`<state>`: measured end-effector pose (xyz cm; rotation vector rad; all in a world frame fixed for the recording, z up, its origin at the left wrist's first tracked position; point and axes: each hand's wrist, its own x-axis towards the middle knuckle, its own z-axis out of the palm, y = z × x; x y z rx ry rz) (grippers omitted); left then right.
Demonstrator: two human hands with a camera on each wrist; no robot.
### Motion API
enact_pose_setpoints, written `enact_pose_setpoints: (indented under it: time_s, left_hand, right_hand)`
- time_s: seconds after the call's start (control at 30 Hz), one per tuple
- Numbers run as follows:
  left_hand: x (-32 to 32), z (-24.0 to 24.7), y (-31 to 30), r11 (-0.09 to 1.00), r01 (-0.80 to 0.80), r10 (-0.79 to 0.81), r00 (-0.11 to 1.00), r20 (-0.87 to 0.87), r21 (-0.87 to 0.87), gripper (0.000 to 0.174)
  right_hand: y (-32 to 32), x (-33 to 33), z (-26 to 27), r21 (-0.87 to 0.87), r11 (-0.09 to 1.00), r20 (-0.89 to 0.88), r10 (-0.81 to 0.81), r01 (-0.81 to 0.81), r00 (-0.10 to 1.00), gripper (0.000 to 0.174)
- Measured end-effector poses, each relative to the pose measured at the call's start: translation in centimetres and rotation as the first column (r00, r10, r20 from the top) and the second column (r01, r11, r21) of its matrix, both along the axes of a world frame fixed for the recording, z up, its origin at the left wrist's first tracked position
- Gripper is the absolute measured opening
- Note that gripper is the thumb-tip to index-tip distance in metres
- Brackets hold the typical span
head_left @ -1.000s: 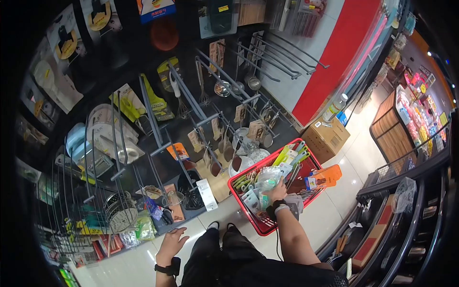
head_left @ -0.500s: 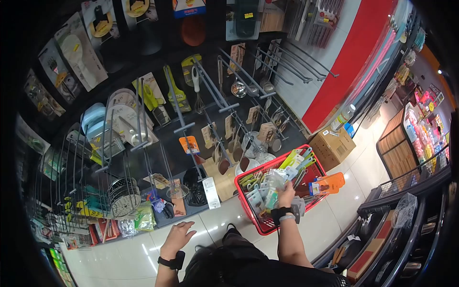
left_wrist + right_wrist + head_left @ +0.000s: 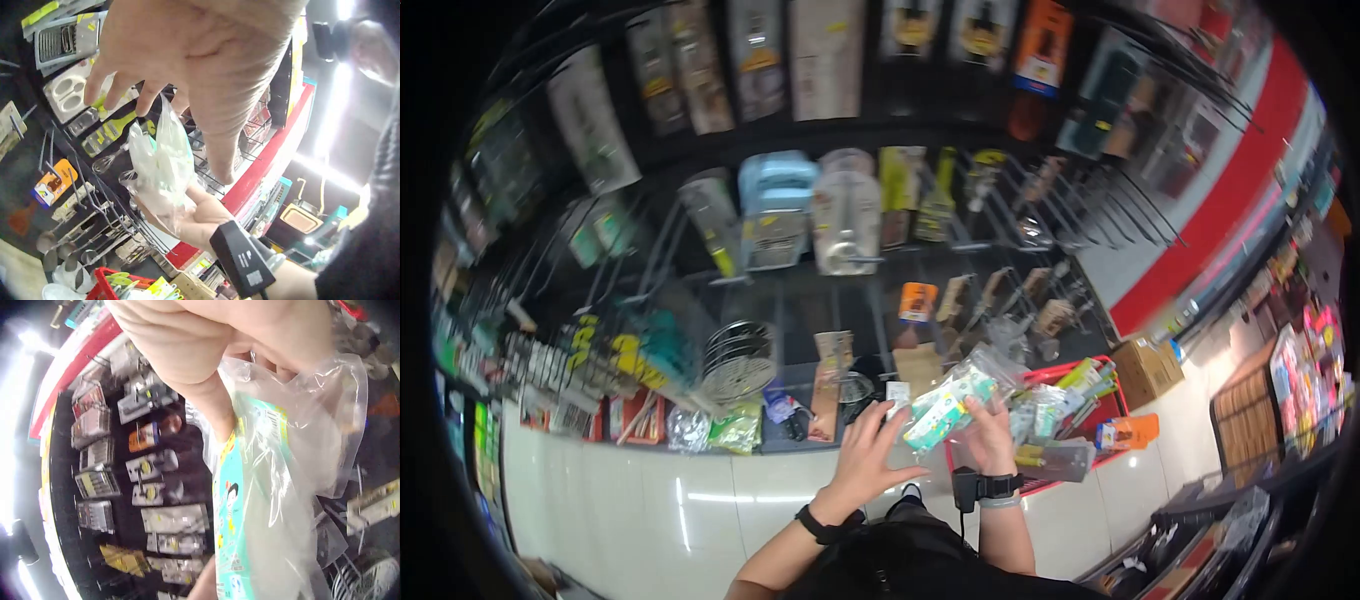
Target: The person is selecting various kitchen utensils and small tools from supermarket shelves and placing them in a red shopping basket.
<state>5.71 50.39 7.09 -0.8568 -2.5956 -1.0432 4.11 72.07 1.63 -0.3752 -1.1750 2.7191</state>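
A black rack wall [image 3: 800,300] hung with kitchen tools fills the aisle, with 1 red basket [image 3: 1068,371] low at its right end. In front of it, the right hand [image 3: 990,435] grips a clear plastic packet [image 3: 945,405] just above the basket. The left hand [image 3: 868,458] hovers just beside the packet, fingers spread wide, holding nothing.

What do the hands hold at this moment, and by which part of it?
The right hand pinches the clear plastic packet with a green and white card at one end; the left hand, fingers spread, holds nothing.
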Motion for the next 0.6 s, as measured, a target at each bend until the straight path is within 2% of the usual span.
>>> enact_pose_setpoints:
  time_s: [0.13, 0.2, 0.27, 0.37, 0.43, 0.47, 0.53, 0.57, 0.6]
  left_hand:
    - [2.0, -0.2, -6.3, 0.982, -0.187, 0.186, 0.982, -0.015, -0.033, 0.082]
    - [2.5, -1.7, -9.9, 0.942, -0.201, 0.149, 0.968, 0.202, 0.268, 0.080]
    - [3.6, -1.6, -12.9, 0.918, -0.264, 0.230, 0.962, 0.144, 0.296, 0.077]
    - [5.6, -2.2, -17.2, 0.838, -0.385, 0.330, 0.922, 0.204, 0.387, 0.073]
    - [5.7, -2.9, -19.6, 0.632, -0.440, 0.227, 0.892, 0.391, 0.638, 0.065]
    - [7.0, -2.9, -21.6, 0.623, -0.467, 0.256, 0.880, 0.401, 0.627, 0.065]
    - [7.6, -2.4, -24.5, 0.489, -0.495, 0.175, 0.862, 0.475, 0.719, 0.063]
    - [9.2, -2.7, -25.2, 0.497, -0.515, 0.180, 0.848, 0.498, 0.698, 0.063]
    - [8.2, -2.9, -26.0, 0.530, -0.496, 0.280, 0.868, 0.410, 0.688, 0.062]
  right_hand:
    - [-8.7, -0.4, 0.4, -0.015, 0.976, 0.060, 0.219, -0.218, 0.974, 0.043]
    - [-12.6, -0.4, 1.1, 0.023, 0.955, 0.071, 0.293, -0.296, 0.953, 0.041]
    - [-16.7, -0.2, 1.2, 0.033, 0.927, 0.049, 0.371, -0.373, 0.927, 0.038]
    - [-22.7, 0.7, 1.7, -0.059, 0.885, 0.012, 0.464, -0.462, 0.886, 0.043]
    - [-25.2, -0.2, 1.4, -0.058, 0.822, -0.041, 0.565, -0.566, 0.824, 0.045]
    - [-27.1, 0.6, 0.9, -0.080, 0.769, -0.073, 0.630, -0.634, 0.773, 0.046]
    - [-30.2, 0.5, 1.6, -0.131, 0.707, -0.090, 0.689, -0.695, 0.719, 0.049]
    - [-30.9, 2.6, 1.3, -0.150, 0.723, -0.065, 0.673, -0.674, 0.737, 0.050]
    - [-32.2, 1.0, 2.1, -0.111, 0.706, -0.083, 0.694, -0.699, 0.715, 0.051]
